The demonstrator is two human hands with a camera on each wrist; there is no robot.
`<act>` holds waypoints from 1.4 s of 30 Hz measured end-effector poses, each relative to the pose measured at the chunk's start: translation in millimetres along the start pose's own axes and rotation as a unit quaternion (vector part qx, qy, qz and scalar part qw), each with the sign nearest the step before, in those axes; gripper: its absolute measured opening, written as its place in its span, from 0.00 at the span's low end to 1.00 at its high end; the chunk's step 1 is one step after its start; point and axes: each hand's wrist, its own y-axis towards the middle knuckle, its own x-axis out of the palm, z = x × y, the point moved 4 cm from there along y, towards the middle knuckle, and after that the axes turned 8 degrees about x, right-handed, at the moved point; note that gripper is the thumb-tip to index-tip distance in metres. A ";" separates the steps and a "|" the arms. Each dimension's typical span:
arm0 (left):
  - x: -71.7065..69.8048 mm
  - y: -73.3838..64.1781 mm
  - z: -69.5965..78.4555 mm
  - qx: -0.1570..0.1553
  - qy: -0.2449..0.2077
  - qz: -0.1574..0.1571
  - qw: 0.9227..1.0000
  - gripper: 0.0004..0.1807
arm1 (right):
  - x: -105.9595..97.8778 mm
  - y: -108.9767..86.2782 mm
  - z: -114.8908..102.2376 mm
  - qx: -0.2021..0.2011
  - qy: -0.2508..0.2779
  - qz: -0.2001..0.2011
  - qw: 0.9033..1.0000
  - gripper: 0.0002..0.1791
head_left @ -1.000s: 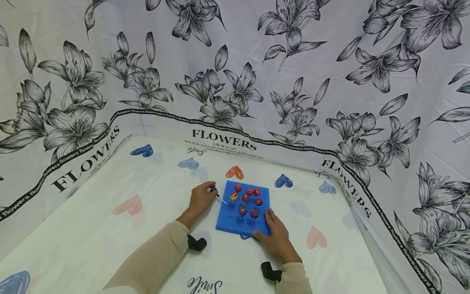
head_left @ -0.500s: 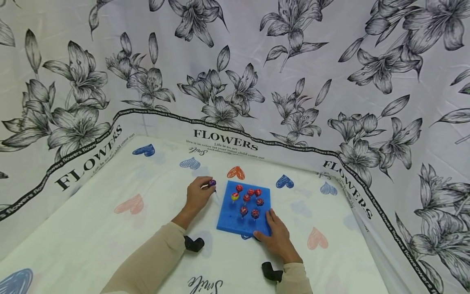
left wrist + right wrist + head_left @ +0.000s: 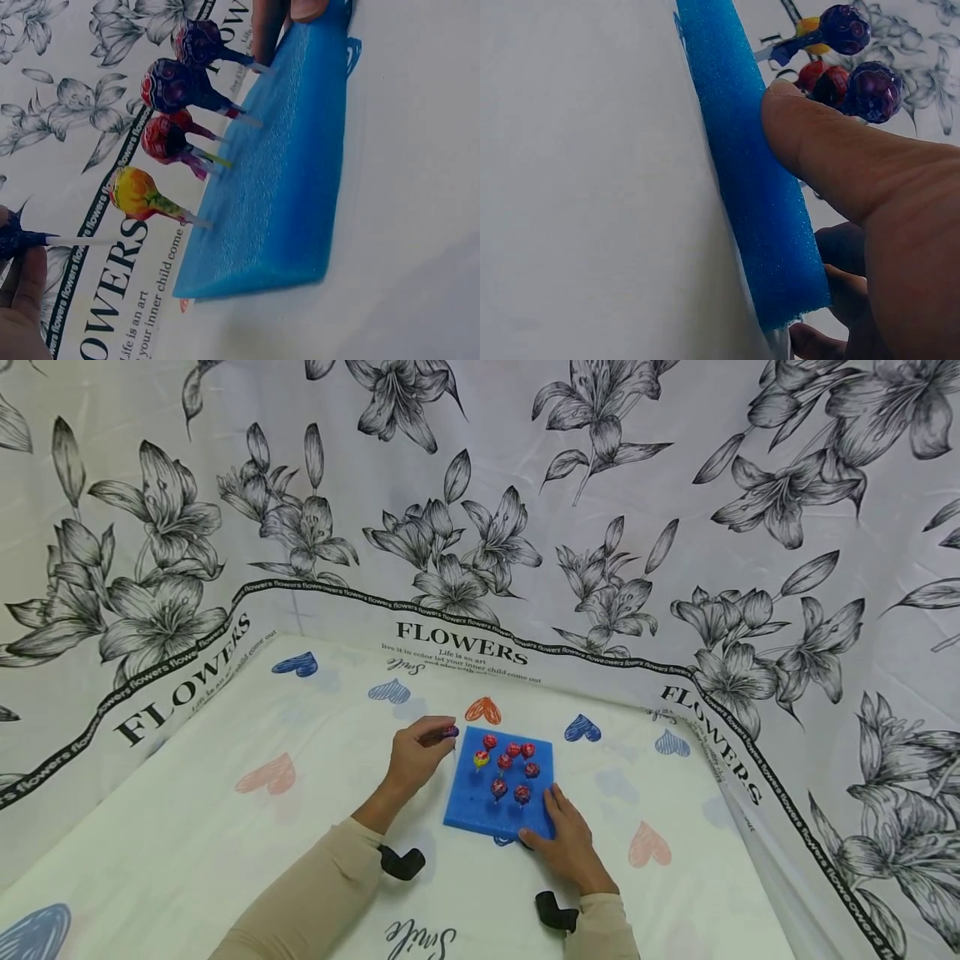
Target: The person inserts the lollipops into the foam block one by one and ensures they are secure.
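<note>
My left hand (image 3: 414,753) pinches a lollipop with a purple-blue wrapper (image 3: 451,732) by its head, left of a blue foam block (image 3: 480,814). In the left wrist view the held lollipop's white stick (image 3: 79,241) points toward the block, apart from it. Several lollipops stand upright in the foam by their sticks. Most have red or dark wrappers, and one lollipop is yellow (image 3: 481,759). At the block's near right corner, my right hand (image 3: 566,839) holds the foam. Its thumb (image 3: 810,135) lies against the front edge, and the fingers run along the right side.
The block lies on a white cloth (image 3: 330,710) printed with hearts and lettering. Behind it rises a white curtain (image 3: 525,552) with black lily drawings. A black mount (image 3: 402,862) sits at the left wrist, another black mount (image 3: 555,912) at the right.
My left hand has drawn back and up with the lollipop, then moved right toward the block's far left corner. The lollipop's stick has swung steeper. The right hand stays on the block.
</note>
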 end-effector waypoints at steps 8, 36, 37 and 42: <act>13.9 -4.5 14.2 0.032 -0.030 -0.025 0.999 0.12 | -1.7 1.4 -3.1 -0.018 -0.011 0.003 1.000 0.50; 30.2 -37.0 0.7 0.004 -0.033 -0.080 0.996 0.13 | -1.9 1.1 -3.7 -0.013 -0.010 0.002 1.000 0.50; 30.2 -37.1 1.2 0.001 -0.036 -0.081 0.996 0.13 | -1.7 1.1 -3.2 -0.011 -0.010 0.001 1.000 0.50; 30.7 -36.9 2.3 -0.001 -0.035 -0.086 0.996 0.13 | -0.8 0.5 -1.9 -0.006 -0.005 0.000 1.000 0.50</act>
